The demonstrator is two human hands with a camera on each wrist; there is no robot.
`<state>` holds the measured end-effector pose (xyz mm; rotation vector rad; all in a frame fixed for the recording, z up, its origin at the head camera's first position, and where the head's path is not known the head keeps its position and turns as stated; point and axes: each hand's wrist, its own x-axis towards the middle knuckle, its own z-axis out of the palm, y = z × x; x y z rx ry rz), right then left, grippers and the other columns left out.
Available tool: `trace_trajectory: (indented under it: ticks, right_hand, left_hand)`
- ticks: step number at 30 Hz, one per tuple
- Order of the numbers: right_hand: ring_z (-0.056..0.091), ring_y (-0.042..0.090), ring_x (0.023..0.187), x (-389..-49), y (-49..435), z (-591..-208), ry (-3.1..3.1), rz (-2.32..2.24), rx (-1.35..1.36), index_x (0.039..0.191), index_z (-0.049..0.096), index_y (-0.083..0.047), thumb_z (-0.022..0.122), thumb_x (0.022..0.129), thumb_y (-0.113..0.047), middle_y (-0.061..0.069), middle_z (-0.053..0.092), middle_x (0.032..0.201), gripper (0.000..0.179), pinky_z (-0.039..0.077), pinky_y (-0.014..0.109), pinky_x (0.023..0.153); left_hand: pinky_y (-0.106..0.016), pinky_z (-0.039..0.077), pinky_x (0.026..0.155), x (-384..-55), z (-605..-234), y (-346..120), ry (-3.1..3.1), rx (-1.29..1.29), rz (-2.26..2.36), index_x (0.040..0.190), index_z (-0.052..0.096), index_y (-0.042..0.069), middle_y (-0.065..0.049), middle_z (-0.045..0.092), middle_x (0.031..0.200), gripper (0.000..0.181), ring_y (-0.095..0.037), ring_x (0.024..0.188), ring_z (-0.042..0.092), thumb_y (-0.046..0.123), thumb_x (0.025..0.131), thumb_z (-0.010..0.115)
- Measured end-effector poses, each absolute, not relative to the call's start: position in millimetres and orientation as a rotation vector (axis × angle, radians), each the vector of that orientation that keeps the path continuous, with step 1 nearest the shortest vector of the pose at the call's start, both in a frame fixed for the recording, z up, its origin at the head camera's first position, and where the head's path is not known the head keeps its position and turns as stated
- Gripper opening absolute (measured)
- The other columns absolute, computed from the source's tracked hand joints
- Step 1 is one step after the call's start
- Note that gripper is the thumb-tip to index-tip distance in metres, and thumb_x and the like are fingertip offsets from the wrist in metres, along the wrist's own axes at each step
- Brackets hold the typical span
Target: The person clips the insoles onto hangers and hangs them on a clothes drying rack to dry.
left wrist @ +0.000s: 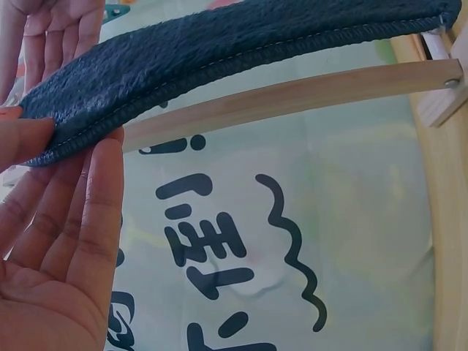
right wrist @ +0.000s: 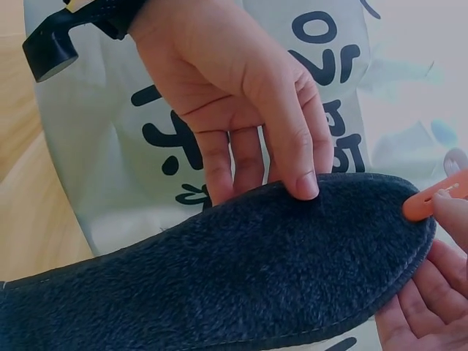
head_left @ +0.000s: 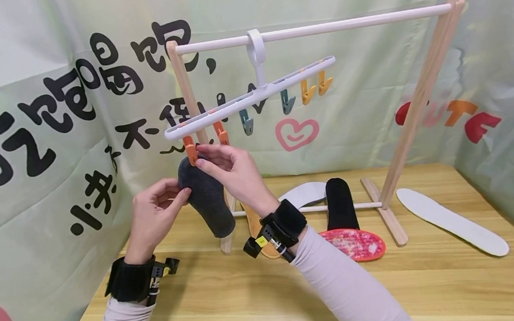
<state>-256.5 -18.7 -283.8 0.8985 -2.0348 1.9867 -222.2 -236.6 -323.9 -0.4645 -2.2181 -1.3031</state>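
Note:
A dark grey fuzzy insole [head_left: 207,199] hangs tilted below the left end of a white clip hanger [head_left: 252,98]. My left hand [head_left: 156,208] pinches its left edge, thumb in front and fingers behind, as the right wrist view also shows. At the top of the insole, my right hand [head_left: 240,174] has its thumb and fingers about an orange clothespin [head_left: 190,150]. The tip of that clothespin [right wrist: 420,205] overlaps the insole's rounded end [right wrist: 395,241] in the right wrist view. Beside it hangs a second orange clothespin [head_left: 221,133].
The hanger hooks on a white rod [head_left: 355,23] of a wooden stand [head_left: 419,97]. Teal clips [head_left: 287,101] and yellow clips [head_left: 308,92] line it. On the table lie white insoles [head_left: 452,220], a black insole [head_left: 340,204], a red patterned one [head_left: 356,245] and an orange-brown one [head_left: 254,223].

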Motion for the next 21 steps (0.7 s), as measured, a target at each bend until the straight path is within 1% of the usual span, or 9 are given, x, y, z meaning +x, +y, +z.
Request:
trace_trajectory:
  ticks: [7,10,14,17,21]
  right_hand:
    - [0.074,0.020,0.123,-257.1,-13.8,-288.6,-2.046,1.978,0.886,0.142,0.068,-0.007,0.073,0.104,-0.019,0.011,0.075,0.136,0.040,0.058,0.027,0.106]
    - [0.074,0.021,0.123,-258.5,-11.8,-291.0,-2.045,1.970,0.891,0.142,0.068,-0.006,0.073,0.104,-0.018,0.012,0.075,0.135,0.040,0.058,0.028,0.106]
    - [0.074,0.022,0.124,-260.6,-8.8,-294.1,-2.035,1.970,0.888,0.141,0.068,-0.005,0.073,0.104,-0.017,0.014,0.076,0.135,0.040,0.058,0.028,0.107]
    - [0.074,0.023,0.124,-261.4,-6.3,-295.7,-2.028,1.973,0.886,0.141,0.068,-0.004,0.073,0.104,-0.016,0.013,0.075,0.136,0.039,0.058,0.028,0.107]
    - [0.074,0.023,0.123,-260.6,-3.0,-296.8,-2.037,1.968,0.872,0.141,0.069,-0.005,0.072,0.104,-0.016,0.012,0.075,0.135,0.038,0.059,0.029,0.106]
  left_hand:
    - [-0.016,0.062,0.073,-223.2,-324.5,-235.9,-2.207,-0.480,-1.309,0.111,0.077,0.000,-0.018,0.078,0.096,0.015,-0.003,0.076,0.075,0.008,0.098,0.078]
    - [-0.017,0.062,0.074,-223.3,-324.1,-235.3,-2.203,-0.492,-1.322,0.111,0.077,0.001,-0.018,0.078,0.097,0.014,-0.008,0.077,0.077,0.008,0.099,0.078]
    - [-0.017,0.062,0.074,-223.1,-323.6,-234.4,-2.198,-0.511,-1.348,0.113,0.078,0.002,-0.019,0.080,0.098,0.014,-0.007,0.079,0.078,0.008,0.099,0.077]
    - [-0.018,0.062,0.074,-222.9,-323.6,-233.5,-2.194,-0.520,-1.361,0.113,0.078,0.003,-0.019,0.080,0.098,0.014,-0.002,0.080,0.077,0.008,0.100,0.076]
    - [-0.018,0.062,0.074,-222.1,-323.6,-232.6,-2.192,-0.526,-1.354,0.113,0.078,0.003,-0.019,0.081,0.098,0.014,-0.002,0.079,0.077,0.008,0.100,0.076]
